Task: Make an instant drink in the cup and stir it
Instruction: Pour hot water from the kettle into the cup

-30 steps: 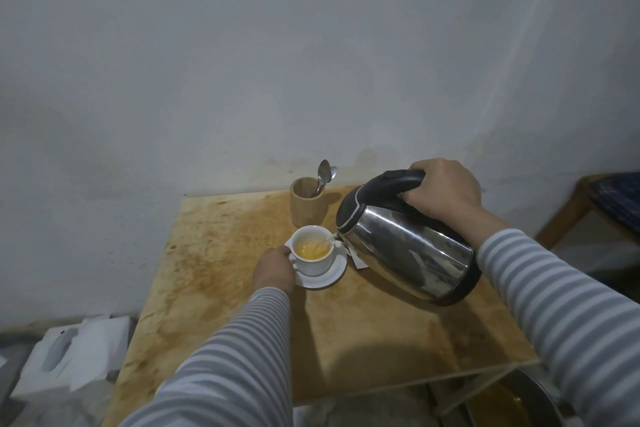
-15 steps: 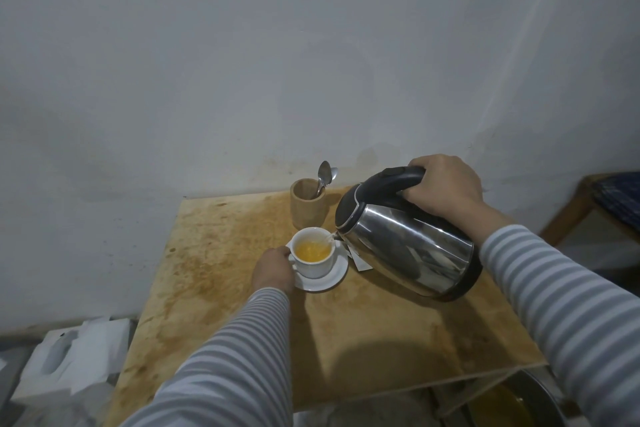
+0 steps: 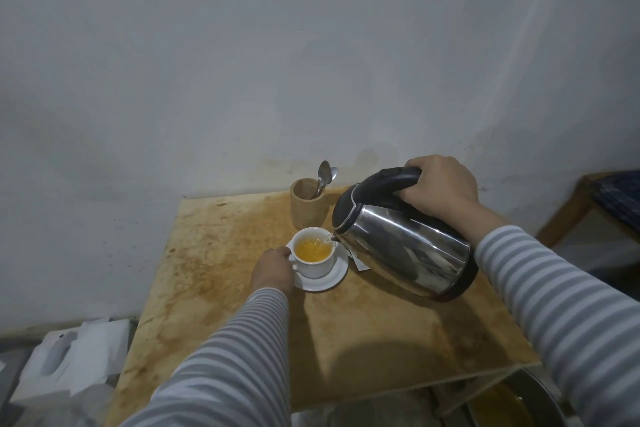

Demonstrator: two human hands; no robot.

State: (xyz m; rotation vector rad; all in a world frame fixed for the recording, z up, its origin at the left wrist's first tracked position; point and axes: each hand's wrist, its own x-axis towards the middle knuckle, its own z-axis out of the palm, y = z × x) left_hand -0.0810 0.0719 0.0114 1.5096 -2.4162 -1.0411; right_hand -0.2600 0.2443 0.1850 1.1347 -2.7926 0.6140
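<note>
A white cup (image 3: 316, 266) stands on a white saucer (image 3: 329, 281) in the middle of the stained wooden table (image 3: 346, 340). It holds orange-yellow liquid. My left hand (image 3: 272, 269) grips the cup's handle on its left side. My right hand (image 3: 438, 189) is closed on the black handle of a steel kettle (image 3: 405, 246). The kettle is tilted left with its spout at the cup's right rim, and a thin stream of water runs into the cup. A torn white sachet (image 3: 358, 262) lies half hidden under the kettle.
A wooden holder (image 3: 306, 210) with two spoons (image 3: 325, 177) stands behind the cup near the wall. White packaging (image 3: 74, 357) lies on the floor at left. A wooden stool (image 3: 588, 208) is at right. A metal basin (image 3: 512, 402) sits below the table's front right corner.
The kettle has stayed tilted over the cup and keeps pouring. The liquid level in the cup has risen. Both hands hold their places.
</note>
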